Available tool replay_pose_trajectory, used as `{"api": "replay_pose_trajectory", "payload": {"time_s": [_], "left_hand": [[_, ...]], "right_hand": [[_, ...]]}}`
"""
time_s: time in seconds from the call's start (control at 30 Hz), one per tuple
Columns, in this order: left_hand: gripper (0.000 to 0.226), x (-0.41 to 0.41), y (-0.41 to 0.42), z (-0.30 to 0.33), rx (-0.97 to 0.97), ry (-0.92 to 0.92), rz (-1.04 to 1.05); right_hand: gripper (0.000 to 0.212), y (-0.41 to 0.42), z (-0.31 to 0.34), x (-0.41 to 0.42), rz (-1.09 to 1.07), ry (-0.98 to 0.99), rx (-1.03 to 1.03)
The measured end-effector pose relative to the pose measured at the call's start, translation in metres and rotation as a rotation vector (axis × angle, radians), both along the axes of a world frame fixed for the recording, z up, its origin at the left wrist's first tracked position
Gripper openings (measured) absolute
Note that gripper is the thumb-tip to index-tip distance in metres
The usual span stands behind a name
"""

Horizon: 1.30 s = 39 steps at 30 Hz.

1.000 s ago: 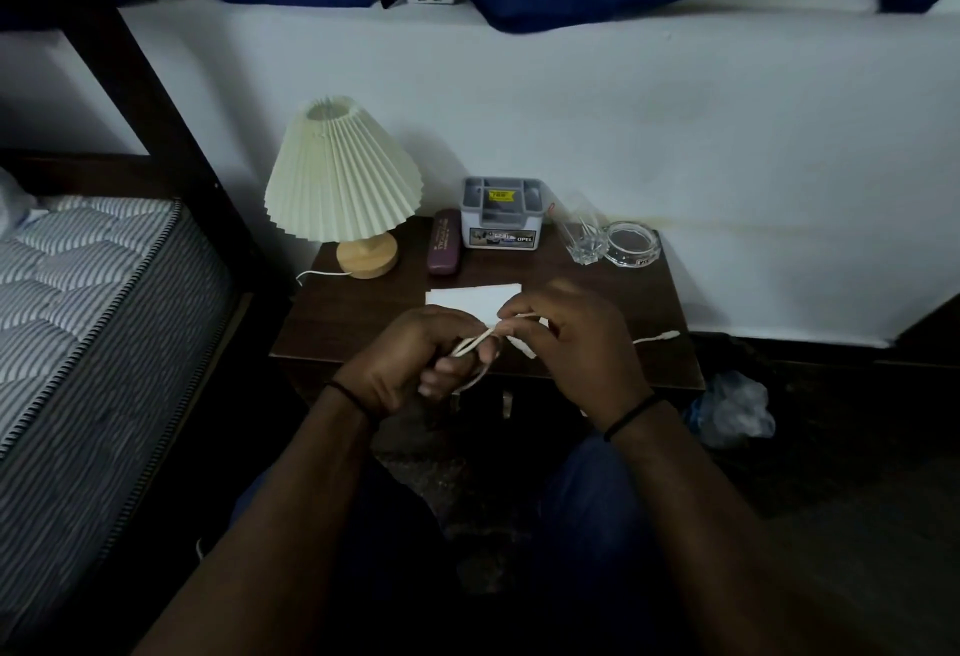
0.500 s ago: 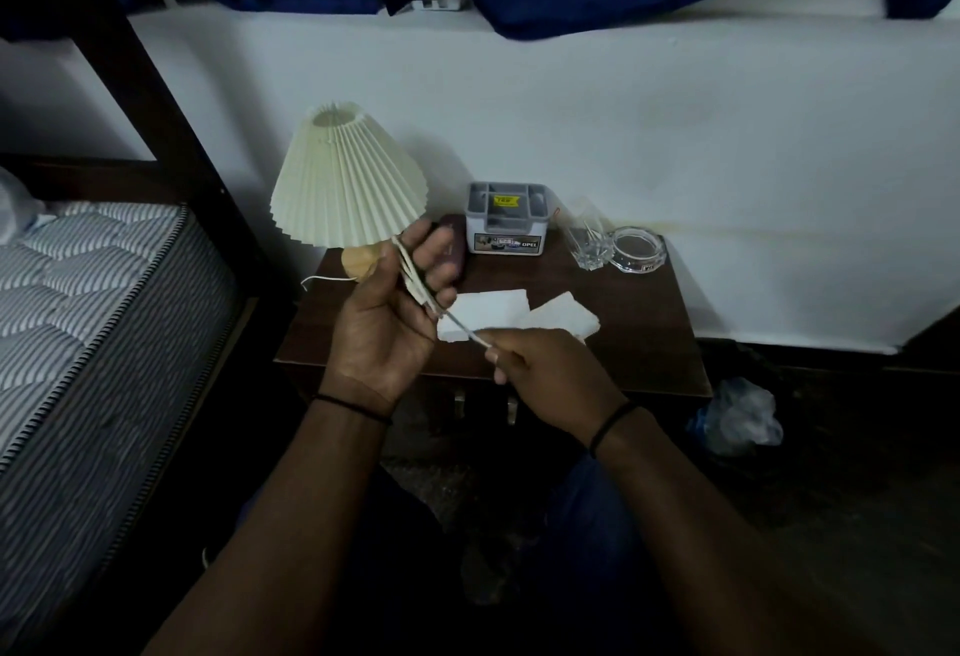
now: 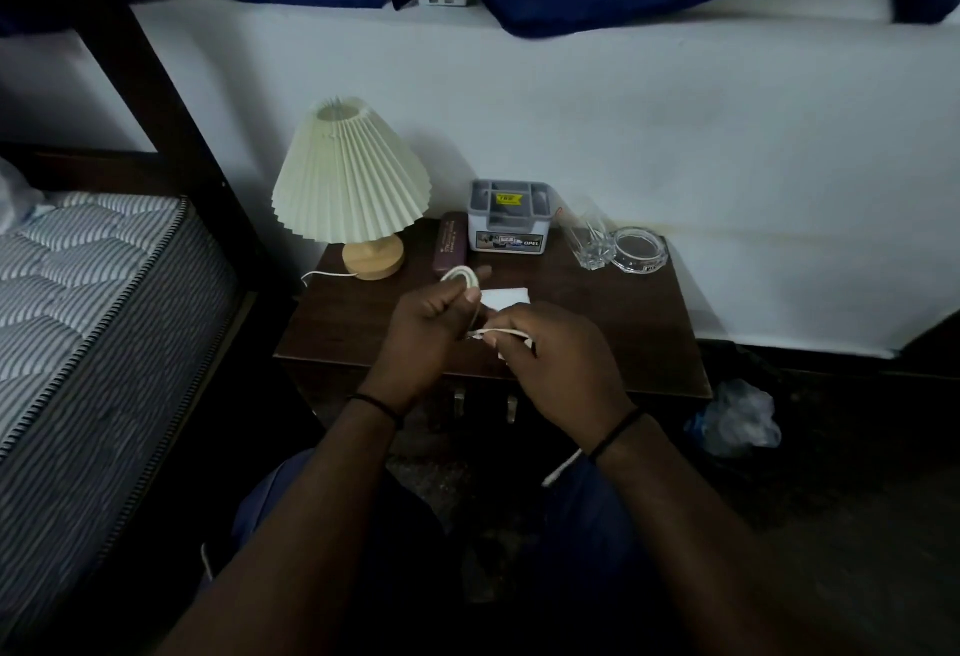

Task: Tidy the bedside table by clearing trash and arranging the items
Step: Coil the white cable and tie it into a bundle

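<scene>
A white cable [image 3: 462, 275] is looped over the fingers of my left hand [image 3: 431, 328], which grips the coil above the front of the dark wooden bedside table [image 3: 623, 323]. My right hand [image 3: 556, 369] pinches the cable's free length just right of the left hand; a loose end hangs below my right wrist. White paper [image 3: 506, 296] lies on the table, mostly hidden behind both hands.
Along the table's back stand a pleated cream lamp [image 3: 350, 177], a dark maroon case [image 3: 451, 246], a grey organiser box [image 3: 509, 216], a drinking glass [image 3: 589, 240] and a glass ashtray [image 3: 638, 250]. A mattress [image 3: 78, 317] lies left. A crumpled plastic bag [image 3: 737, 416] sits on the floor right.
My left hand rose toward the lamp with the cable, then came back down; the cable now forms a coil over its fingers. My right hand moved back up beside it.
</scene>
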<state>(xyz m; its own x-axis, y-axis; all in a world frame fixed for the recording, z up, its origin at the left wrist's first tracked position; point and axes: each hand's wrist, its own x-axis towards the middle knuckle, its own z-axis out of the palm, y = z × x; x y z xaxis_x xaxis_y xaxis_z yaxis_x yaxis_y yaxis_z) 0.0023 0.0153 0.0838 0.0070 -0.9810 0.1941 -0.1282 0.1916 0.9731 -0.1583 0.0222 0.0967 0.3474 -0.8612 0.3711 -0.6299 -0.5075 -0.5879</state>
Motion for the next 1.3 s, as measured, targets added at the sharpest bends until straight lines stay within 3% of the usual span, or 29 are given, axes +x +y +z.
{"api": "replay_pose_trajectory", "payload": {"time_s": [0.2,0.27,0.4,0.5,0.6,0.7,0.87,1.0,1.13,1.3], "left_hand": [[0.042,-0.002,0.002,0.001,0.213,-0.092,-0.171],[0.042,-0.001,0.001,0.003,0.29,-0.036,-0.211],[0.039,0.008,0.001,0.012,0.464,0.326,-0.498],[0.039,0.015,0.002,0.019,0.545,0.642,-0.686],[0.039,0.017,0.004,0.028,0.412,0.977,-0.752],[0.04,0.015,0.002,0.04,0.202,1.083,-0.571],[0.035,0.015,-0.002,0.042,-0.011,0.964,-0.152],[0.024,0.006,-0.001,0.028,0.01,0.531,0.095],[0.028,0.001,0.004,0.014,0.15,0.153,0.006],[0.039,0.002,0.005,0.011,0.258,-0.036,-0.234]], "right_hand": [[0.007,-0.007,-0.003,-0.01,-0.11,-0.053,-0.04],[0.005,-0.007,-0.002,-0.013,-0.088,-0.093,-0.082],[0.011,-0.011,-0.001,-0.014,-0.058,-0.237,-0.168],[0.018,-0.016,-0.004,-0.017,-0.07,-0.304,-0.122],[0.025,-0.018,-0.012,-0.019,-0.062,-0.313,0.024],[0.035,-0.014,-0.017,-0.013,0.031,-0.227,0.205],[0.03,-0.005,-0.007,-0.002,0.163,-0.05,0.263],[0.015,0.004,0.003,0.003,0.22,-0.023,0.328],[0.01,0.004,0.01,-0.003,0.128,0.058,0.185],[0.009,-0.003,0.015,-0.018,-0.012,0.029,0.001]]}}
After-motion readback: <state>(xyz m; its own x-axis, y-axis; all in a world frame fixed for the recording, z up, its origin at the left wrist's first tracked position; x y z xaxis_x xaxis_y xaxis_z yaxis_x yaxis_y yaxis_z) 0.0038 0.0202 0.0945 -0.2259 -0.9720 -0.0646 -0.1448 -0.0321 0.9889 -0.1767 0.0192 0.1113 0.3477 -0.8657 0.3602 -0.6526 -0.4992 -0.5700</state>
